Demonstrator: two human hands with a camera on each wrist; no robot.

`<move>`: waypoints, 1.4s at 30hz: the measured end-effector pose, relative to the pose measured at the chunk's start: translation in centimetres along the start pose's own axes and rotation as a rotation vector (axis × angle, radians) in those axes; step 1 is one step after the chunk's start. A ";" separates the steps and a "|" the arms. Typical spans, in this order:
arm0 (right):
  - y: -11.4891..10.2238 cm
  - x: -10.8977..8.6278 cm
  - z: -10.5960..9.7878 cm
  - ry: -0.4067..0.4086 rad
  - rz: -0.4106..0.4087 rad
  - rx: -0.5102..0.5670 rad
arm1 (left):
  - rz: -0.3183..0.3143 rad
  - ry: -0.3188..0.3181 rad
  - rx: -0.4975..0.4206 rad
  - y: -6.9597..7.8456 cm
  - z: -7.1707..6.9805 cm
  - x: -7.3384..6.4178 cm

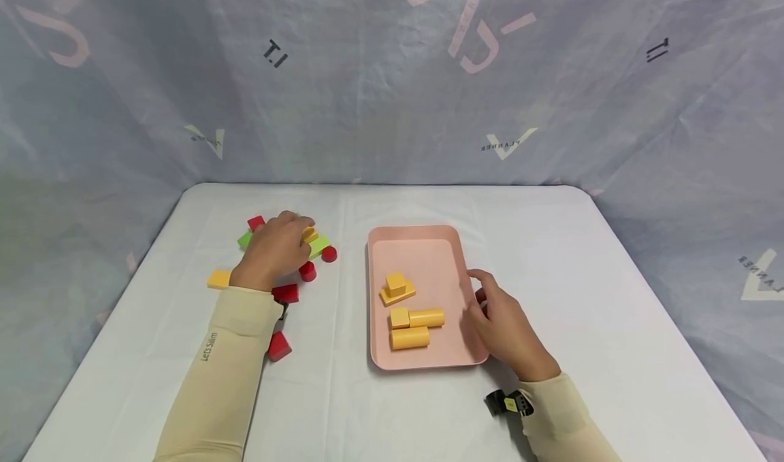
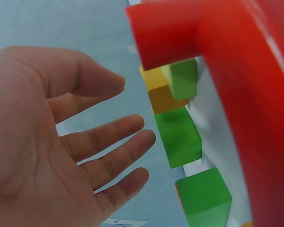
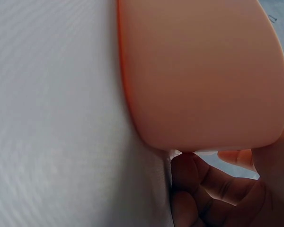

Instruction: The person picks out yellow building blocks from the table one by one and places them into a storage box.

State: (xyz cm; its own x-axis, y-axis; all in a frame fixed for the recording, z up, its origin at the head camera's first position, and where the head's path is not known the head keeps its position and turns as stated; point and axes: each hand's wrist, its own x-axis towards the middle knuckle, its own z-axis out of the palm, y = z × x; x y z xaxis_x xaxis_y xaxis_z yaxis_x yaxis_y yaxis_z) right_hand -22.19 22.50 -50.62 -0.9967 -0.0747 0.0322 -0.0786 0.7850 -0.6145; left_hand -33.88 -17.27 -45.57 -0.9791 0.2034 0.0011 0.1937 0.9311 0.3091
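Head view: a white table [image 1: 545,244] fills the lower frame, printed grey sheeting [image 1: 361,101] the upper. Left of centre, the left hand [image 1: 275,248], loose-fingered and holding nothing, is among blocks [image 1: 307,271]. The right hand [image 1: 505,326] touches the central tray [image 1: 422,254]; whether it grips, I cannot tell.

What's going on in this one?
A person's left hand is over loose red, green and yellow blocks on a white table, apparently holding none. The right hand touches the right rim of a pink tray. In the tray are yellow cubes, yellow cylinders and a flat yellow piece; other yellow blocks lie outside.
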 end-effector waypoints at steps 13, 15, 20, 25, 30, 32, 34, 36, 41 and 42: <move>0.3 0.0 0.1 0.011 -0.012 -0.016 | 0.003 -0.010 0.025 -0.1 0.6 0.1; 0.3 0.0 0.1 0.013 -0.014 -0.017 | 0.011 -0.013 0.028 -0.1 0.7 0.1; 0.3 0.0 0.1 0.016 -0.025 -0.015 | 0.016 -0.027 0.010 -0.3 1.0 0.1; 0.2 0.0 0.0 0.009 -0.028 -0.009 | 0.014 -0.038 -0.003 -0.3 1.2 0.1; 0.2 -0.1 -0.2 0.010 -0.021 -0.015 | 0.041 -0.047 -0.009 0.1 1.4 0.4; 0.2 -0.1 -0.3 0.008 -0.021 -0.015 | 0.036 -0.057 -0.011 0.2 1.5 0.4; 0.2 -0.1 -0.2 0.005 -0.023 -0.008 | 0.022 -0.067 -0.015 0.2 1.5 0.4; 0.2 -0.1 -0.2 0.004 -0.027 -0.001 | 0.014 -0.076 -0.019 0.2 1.6 0.3; 0.1 -0.1 -0.2 0.007 -0.031 0.005 | 0.027 -0.083 -0.027 0.0 1.7 0.1; 0.1 -0.1 -0.2 0.007 -0.031 0.004 | 0.030 -0.083 -0.028 0.0 1.7 0.1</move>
State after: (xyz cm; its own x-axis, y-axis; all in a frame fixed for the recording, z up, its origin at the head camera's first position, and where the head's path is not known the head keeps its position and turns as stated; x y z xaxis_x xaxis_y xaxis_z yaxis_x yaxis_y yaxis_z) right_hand -22.12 22.68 -50.56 -0.9939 -0.0943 0.0567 -0.1091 0.7800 -0.6162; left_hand -33.85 -16.79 -47.17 -0.9642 0.2563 -0.0678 0.2197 0.9156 0.3367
